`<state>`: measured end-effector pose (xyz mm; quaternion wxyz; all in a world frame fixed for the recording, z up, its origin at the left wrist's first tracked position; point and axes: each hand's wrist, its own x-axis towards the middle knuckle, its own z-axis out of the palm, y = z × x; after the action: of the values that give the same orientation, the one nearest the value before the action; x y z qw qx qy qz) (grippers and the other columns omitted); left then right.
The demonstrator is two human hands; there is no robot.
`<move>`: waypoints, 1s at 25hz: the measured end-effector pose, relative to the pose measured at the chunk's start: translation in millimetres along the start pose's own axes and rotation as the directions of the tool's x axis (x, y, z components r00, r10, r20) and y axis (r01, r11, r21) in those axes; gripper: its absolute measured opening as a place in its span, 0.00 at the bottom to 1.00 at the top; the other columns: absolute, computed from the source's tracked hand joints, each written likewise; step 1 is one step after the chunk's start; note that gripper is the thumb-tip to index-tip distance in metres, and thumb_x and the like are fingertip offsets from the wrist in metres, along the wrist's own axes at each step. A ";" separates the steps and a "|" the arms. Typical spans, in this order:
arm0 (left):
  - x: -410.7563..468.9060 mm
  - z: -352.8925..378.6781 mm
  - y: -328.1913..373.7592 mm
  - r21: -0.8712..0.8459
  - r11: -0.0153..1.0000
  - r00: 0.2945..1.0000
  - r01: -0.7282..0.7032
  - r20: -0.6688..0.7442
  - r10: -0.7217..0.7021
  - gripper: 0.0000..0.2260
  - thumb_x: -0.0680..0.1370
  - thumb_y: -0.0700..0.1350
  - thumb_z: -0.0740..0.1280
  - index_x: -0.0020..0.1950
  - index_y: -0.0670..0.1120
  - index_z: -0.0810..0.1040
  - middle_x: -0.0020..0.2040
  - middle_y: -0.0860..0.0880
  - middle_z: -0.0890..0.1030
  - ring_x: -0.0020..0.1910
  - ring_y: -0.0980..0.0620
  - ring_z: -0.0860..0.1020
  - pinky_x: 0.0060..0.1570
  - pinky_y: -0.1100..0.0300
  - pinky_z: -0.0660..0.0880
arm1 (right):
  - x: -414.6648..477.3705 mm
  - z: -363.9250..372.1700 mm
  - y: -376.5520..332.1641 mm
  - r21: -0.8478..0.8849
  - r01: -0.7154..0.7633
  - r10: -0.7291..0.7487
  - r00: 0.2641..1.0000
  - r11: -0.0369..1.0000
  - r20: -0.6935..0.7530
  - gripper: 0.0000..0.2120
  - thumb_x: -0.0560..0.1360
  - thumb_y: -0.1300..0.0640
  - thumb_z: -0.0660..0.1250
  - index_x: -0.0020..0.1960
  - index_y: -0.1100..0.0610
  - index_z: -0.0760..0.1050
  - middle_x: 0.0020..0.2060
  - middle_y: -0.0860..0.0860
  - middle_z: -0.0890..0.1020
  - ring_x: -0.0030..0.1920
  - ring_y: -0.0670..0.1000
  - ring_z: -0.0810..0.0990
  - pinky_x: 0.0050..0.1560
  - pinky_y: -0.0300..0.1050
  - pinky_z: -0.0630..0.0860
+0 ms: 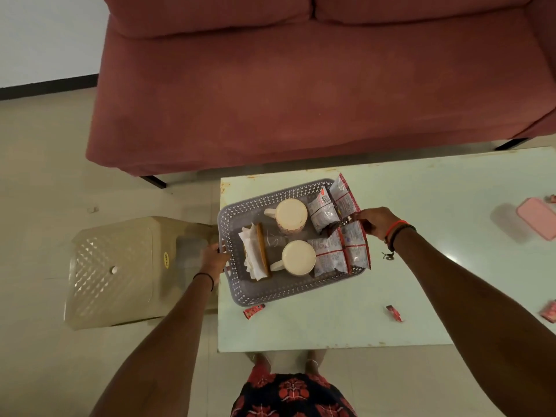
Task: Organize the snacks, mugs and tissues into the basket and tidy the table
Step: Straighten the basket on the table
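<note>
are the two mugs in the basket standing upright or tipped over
Cannot tell for sure. Both mugs sit in the basket showing flat cream discs from above, handles pointing left; rim-up or upside down isn't clear.

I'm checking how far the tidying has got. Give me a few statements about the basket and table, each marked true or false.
1. Two cream mugs stand in the grey perforated plastic basket. True.
2. The left hand lifts a mug. False: it grips the basket's left rim.
3. Small red wrappers lie on the pale green table outside the basket. True.
4. The white tissues in their brown holder sit on the red sofa. False: they are in the basket.
5. The right hand is at the basket's right side, by the silver-and-red snack packets. True.
</note>
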<state>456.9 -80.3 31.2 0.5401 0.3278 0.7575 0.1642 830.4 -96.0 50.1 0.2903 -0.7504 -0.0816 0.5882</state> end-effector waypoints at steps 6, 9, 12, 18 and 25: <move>-69.3 -9.8 5.0 0.053 0.997 0.999 -0.054 0.004 0.053 0.07 0.73 0.30 0.66 0.48 0.39 0.77 0.42 0.41 0.78 0.44 0.44 0.77 0.48 0.46 0.78 | -64.7 -34.5 27.8 0.082 -0.002 0.000 1.000 0.997 0.016 0.03 0.73 0.72 0.65 0.46 0.68 0.76 0.40 0.60 0.78 0.37 0.55 0.78 0.52 0.53 0.77; -102.5 -16.3 4.8 0.066 0.992 0.994 -0.110 0.035 0.108 0.07 0.73 0.29 0.65 0.44 0.40 0.77 0.36 0.45 0.77 0.36 0.48 0.76 0.37 0.56 0.76 | -92.6 -49.4 39.1 0.113 0.001 -0.002 1.000 0.994 0.006 0.06 0.74 0.72 0.65 0.50 0.67 0.75 0.41 0.60 0.78 0.40 0.57 0.77 0.58 0.55 0.76; -130.1 -19.9 0.4 0.046 0.992 0.992 -0.118 0.059 0.115 0.10 0.73 0.28 0.65 0.50 0.39 0.77 0.37 0.46 0.77 0.35 0.50 0.76 0.33 0.59 0.78 | -120.7 -63.8 48.2 0.143 0.032 -0.036 0.999 0.989 0.028 0.04 0.74 0.71 0.65 0.48 0.67 0.74 0.40 0.60 0.78 0.38 0.54 0.77 0.48 0.50 0.77; -179.5 -7.9 -13.1 0.010 0.991 0.986 -0.136 0.101 0.134 0.11 0.74 0.29 0.65 0.56 0.36 0.77 0.46 0.41 0.78 0.47 0.41 0.77 0.49 0.46 0.78 | -160.2 -104.6 69.4 0.035 0.122 -0.123 0.991 0.992 0.047 0.06 0.75 0.68 0.64 0.51 0.64 0.73 0.39 0.56 0.76 0.41 0.53 0.77 0.44 0.43 0.76; -230.4 31.6 -23.1 0.051 0.981 0.978 -0.185 0.103 0.179 0.07 0.73 0.30 0.66 0.49 0.38 0.77 0.48 0.39 0.77 0.47 0.42 0.77 0.56 0.41 0.77 | -184.2 -169.4 101.8 0.116 0.099 -0.096 0.995 0.988 -0.033 0.04 0.75 0.70 0.64 0.49 0.65 0.73 0.43 0.60 0.77 0.43 0.57 0.78 0.54 0.53 0.78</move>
<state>525.2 -255.8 169.6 0.5490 0.4196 0.7016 0.1740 911.4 -322.2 173.4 0.3636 -0.7350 -0.0792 0.5669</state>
